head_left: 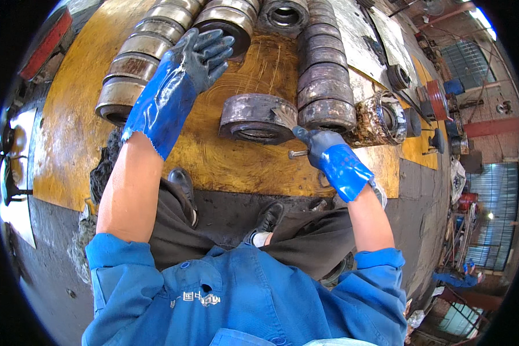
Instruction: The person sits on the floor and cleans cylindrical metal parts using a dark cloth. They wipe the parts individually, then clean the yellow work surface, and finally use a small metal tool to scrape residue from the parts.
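Both my hands wear blue rubber gloves with dark, greasy fingers. My left hand [202, 60] is raised with its fingers stretched out, holding nothing, near the front ring of a row of thick metal rings [228, 29]. My right hand [328, 149] is closed around what looks like a scraper [285, 118]; its flat grey blade lies against the side of a single metal ring [254, 112]. The grip is hidden in the glove. A short metal rod end [297, 154] shows beside the right fingers; I cannot tell whether it belongs to the tool.
More ring rows stand at the left [138, 52] and right [324, 81] on an oily yellow plate [236, 170]. A rusty, greasy ring [380, 118] lies on its side at the right. My shoes [181, 193] are at the plate's near edge. Dark rags [105, 167] lie at left.
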Motion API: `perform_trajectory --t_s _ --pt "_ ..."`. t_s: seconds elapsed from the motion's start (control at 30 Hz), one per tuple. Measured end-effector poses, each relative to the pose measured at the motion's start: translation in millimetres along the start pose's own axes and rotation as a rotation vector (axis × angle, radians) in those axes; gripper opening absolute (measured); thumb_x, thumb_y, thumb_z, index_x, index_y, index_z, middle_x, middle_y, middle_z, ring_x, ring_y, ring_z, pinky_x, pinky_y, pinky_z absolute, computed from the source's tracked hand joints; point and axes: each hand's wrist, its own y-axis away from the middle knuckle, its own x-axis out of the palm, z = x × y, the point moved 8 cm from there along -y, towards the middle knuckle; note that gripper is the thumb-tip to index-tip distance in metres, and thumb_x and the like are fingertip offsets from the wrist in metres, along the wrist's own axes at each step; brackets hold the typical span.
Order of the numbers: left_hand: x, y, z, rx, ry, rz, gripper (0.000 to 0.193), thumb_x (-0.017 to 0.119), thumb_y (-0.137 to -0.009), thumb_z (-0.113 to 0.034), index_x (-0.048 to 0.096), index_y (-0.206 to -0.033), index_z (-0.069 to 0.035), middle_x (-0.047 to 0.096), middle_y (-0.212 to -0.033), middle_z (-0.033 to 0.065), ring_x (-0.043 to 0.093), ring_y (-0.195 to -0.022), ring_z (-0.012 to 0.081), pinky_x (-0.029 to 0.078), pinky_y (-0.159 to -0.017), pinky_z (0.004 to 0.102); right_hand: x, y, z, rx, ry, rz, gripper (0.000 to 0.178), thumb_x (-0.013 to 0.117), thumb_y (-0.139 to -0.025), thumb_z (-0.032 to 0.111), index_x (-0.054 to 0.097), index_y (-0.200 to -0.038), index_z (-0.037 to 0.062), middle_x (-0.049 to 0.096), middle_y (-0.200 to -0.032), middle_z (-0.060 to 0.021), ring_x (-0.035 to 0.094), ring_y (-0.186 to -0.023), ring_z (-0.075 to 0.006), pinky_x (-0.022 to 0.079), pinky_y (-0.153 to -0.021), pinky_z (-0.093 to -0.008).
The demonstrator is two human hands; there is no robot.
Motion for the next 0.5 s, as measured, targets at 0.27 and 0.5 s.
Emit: perform_trajectory --t_s 0.27,0.5 --pt "2 -7 3 -0.004 -0.018 0.054 0.059 0.039 -0.11 -0.05 0.054 -0.15 -0.01 0.057 -0.152 0.0149 0.055 -0.138 0.0311 0.045 -0.112 0.0481 8 -13 -12 0.066 -0.056 0.025 0.053 0.055 -0.095 0.013 0.055 -0.148 0.0207 0.076 -0.111 -0.0186 0.074 -0.1 -0.0375 0.06 -0.083 -0.0479" --pt "5 -10 4 0.035 -0.076 -0.044 0.06 0.04 -0.109 -0.053 0.054 -0.15 -0.011 0.057 -0.153 0.0132 0.055 -0.138 0.0288 0.047 -0.109 0.0472 -8 5 -19 0.108 -0.132 0.015 0.052 0.057 -0.092 0.009 0.065 -0.142 0.0248 0.075 -0.111 -0.0204 0.074 -0.099 -0.0365 0.06 -0.081 -0.0463"
